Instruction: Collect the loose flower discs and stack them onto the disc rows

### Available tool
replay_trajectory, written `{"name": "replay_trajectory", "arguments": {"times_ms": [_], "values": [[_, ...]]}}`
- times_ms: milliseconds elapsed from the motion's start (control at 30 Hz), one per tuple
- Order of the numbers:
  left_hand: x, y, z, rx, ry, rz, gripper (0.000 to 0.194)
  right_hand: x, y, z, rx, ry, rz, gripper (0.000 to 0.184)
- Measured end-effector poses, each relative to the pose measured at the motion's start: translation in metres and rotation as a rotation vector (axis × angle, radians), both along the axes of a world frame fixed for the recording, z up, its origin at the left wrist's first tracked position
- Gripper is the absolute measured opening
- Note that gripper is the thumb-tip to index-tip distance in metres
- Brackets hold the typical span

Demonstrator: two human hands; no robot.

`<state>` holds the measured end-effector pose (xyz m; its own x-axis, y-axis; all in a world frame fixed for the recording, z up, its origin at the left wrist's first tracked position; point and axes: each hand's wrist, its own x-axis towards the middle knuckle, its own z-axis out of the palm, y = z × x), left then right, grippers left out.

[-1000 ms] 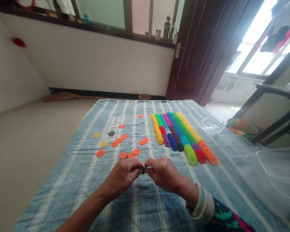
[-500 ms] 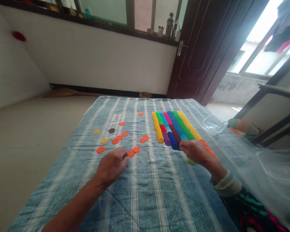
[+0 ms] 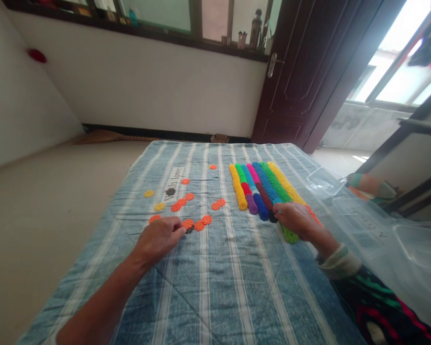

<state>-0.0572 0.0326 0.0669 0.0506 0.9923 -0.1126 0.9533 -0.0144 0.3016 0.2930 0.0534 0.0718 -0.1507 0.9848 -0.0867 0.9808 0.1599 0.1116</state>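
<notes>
Near the front of the loose discs, my left hand (image 3: pixel 161 235) is closed with thumb and finger pinched. Its fingertips are beside an orange notched plastic disc (image 3: pixel 187 224) and a black disc (image 3: pixel 189 230) partly under it. Whether they grip either one is hidden. My right hand (image 3: pixel 294 218) is closed in a pinch at the near end of several rows of overlapping coloured discs (image 3: pixel 269 184). A black disc end (image 3: pixel 273 216) of the brown row lies just left of its fingertips. A light green row end (image 3: pixel 290 235) shows beneath the hand. What the right fingers hold is too small to name.
More orange discs (image 3: pixel 218 204) and yellow discs (image 3: pixel 159 206) lie scattered on the striped cloth (image 3: pixel 208 268), with one black disc (image 3: pixel 170 191) on the printed lettering. Clear plastic boxes (image 3: pixel 359 215) stand along the right edge. A brown door (image 3: pixel 290 72) is behind.
My left hand has drawn back slightly left, and a black disc and an orange disc now show by its fingertips. My right hand has shifted slightly right, uncovering the black end of the brown row.
</notes>
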Motion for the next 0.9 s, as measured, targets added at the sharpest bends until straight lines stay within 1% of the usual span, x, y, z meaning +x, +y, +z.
{"name": "replay_trajectory", "arguments": {"times_ms": [133, 300, 433, 533, 633, 733, 800, 900], "values": [[-0.003, 0.001, -0.002, -0.015, -0.070, -0.020, 0.021, -0.002, -0.004, 0.001, 0.018, -0.002, 0.005, 0.023], [0.002, -0.003, -0.004, -0.013, -0.117, -0.034, 0.016, -0.016, -0.017, 0.001, 0.045, 0.045, 0.063, 0.023], [0.011, -0.008, -0.004, 0.027, -0.024, 0.027, 0.017, -0.033, -0.029, -0.002, 0.011, 0.097, 0.140, 0.020], [0.017, -0.011, -0.007, 0.068, 0.064, 0.051, 0.023, -0.046, -0.034, -0.006, -0.008, 0.124, 0.192, 0.018], [0.020, -0.012, -0.012, 0.108, 0.118, 0.046, 0.029, -0.057, -0.038, -0.010, -0.028, 0.134, 0.232, 0.018], [0.022, -0.012, -0.016, 0.132, 0.138, 0.037, 0.028, -0.068, -0.041, -0.012, -0.048, 0.146, 0.254, 0.017], [0.022, -0.013, -0.016, 0.134, 0.149, 0.013, 0.026, -0.075, -0.044, -0.011, -0.053, 0.151, 0.260, 0.017], [0.021, -0.014, -0.010, 0.105, 0.197, -0.037, 0.027, -0.083, -0.048, -0.009, -0.053, 0.156, 0.273, 0.017]]}}
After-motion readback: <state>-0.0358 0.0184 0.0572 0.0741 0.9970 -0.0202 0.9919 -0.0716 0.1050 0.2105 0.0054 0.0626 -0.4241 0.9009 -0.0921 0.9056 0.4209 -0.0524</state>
